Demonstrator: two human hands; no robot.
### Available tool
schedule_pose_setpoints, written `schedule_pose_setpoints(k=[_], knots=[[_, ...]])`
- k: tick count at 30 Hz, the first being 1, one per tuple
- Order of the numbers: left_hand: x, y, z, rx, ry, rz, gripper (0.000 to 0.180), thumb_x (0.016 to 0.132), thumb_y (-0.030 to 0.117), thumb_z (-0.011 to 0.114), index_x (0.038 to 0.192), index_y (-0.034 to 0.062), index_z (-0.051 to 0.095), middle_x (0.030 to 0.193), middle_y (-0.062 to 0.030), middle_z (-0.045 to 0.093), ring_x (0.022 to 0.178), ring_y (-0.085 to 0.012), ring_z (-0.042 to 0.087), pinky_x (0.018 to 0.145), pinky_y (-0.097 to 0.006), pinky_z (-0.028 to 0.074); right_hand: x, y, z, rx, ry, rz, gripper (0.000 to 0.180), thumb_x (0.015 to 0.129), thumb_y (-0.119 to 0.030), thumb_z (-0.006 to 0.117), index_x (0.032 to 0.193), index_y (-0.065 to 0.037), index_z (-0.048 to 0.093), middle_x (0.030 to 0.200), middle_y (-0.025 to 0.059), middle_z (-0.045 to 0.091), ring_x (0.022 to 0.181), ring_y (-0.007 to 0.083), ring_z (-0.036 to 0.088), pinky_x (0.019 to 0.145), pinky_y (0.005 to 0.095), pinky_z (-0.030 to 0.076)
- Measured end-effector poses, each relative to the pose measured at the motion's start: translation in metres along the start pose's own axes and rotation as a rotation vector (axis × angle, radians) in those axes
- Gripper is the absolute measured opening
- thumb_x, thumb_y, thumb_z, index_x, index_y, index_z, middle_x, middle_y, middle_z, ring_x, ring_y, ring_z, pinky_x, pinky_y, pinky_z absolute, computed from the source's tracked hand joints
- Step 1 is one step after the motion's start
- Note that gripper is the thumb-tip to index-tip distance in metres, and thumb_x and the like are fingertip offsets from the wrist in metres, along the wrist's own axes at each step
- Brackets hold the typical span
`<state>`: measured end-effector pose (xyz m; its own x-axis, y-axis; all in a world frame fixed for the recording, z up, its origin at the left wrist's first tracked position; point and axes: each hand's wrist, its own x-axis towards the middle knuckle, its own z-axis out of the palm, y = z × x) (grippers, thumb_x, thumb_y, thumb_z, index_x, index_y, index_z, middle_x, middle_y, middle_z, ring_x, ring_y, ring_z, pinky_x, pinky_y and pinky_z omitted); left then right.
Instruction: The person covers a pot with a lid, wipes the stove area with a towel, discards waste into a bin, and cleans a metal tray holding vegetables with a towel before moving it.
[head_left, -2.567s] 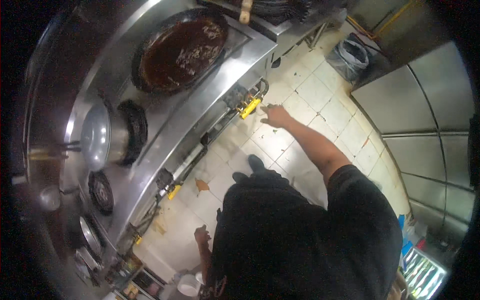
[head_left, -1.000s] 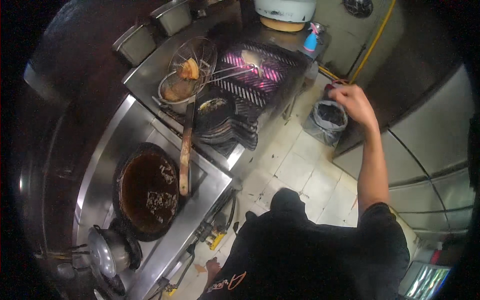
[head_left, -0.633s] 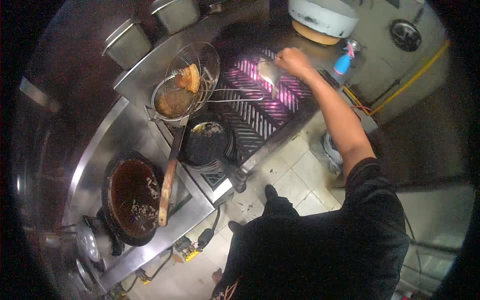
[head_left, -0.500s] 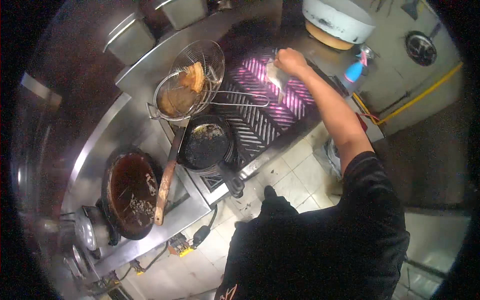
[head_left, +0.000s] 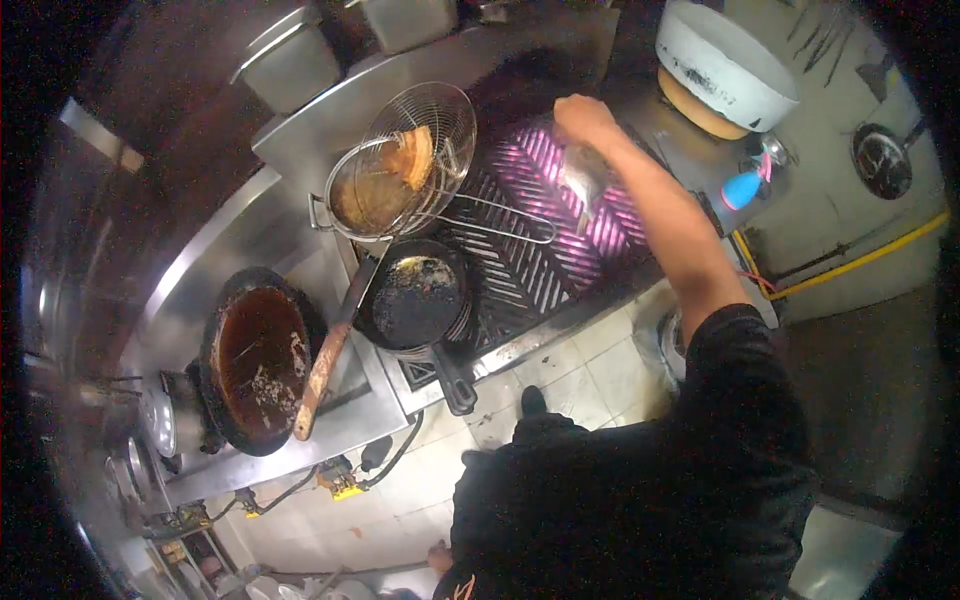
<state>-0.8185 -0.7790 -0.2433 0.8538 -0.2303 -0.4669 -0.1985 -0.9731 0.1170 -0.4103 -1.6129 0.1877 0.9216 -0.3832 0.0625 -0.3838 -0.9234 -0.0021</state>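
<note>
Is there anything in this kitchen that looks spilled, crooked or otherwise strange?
Nothing is spilled. Two things sit askew: the wire strainer basket leans tilted over a pot, and the wooden-handled tool lies slanted from the wok toward the black pan. The right hand holds a metal tool over the grill.

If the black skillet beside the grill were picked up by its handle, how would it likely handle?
The black skillet looks thick and dark, probably heavy for its size and stiff. Its short handle juts off one side, so it may tip forward. Its greasy-looking surface might be slippery.
</note>
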Motion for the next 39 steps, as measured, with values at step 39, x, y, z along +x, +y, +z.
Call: schedule_pose_setpoints(k=[39], knots=[[0.088, -0.049, -0.133, -0.664, 0.434, -0.703, 0.040, 0.077, 0.035, 0.056, 0.086, -0.0041, 0.056, 0.082, -0.0253, 0.058, 0.079, -0.0376, 0.056, 0.072, -0.041, 0.044, -0.191, 0.039, -0.144, 0.483, 0.103, -0.021, 0.032, 0.087, -0.023, 0.046, 0.098, 0.004, 0.058, 0.087, 0.0036, 0.059, 0.082, 0.0127, 0.052, 0.075, 0.0250, 0.039]])
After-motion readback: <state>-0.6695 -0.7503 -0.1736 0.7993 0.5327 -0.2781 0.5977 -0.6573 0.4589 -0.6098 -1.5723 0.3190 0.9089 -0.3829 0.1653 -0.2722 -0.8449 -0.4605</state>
